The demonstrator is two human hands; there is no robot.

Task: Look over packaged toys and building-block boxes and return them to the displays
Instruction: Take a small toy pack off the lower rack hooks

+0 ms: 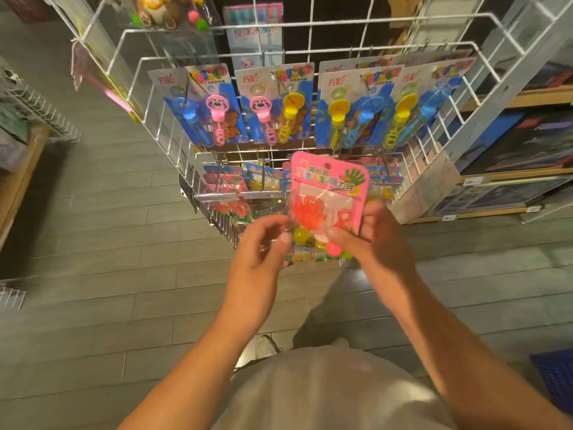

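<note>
— What have I got in front of me?

— A pink toy pack (330, 193), held upright in front of the white wire rack (310, 23). My right hand (369, 237) pinches its lower right edge, thumb on the front, fingers behind.

— And my left hand (263, 246)?

— At the pack's lower left corner, fingers curled by the clear plastic. I cannot tell whether it grips or only touches.

— Around it?

— Blue bubble-wand cards (276, 107) hang on hooks above the pack; more packets (226, 187) fill the tier behind it.
</note>
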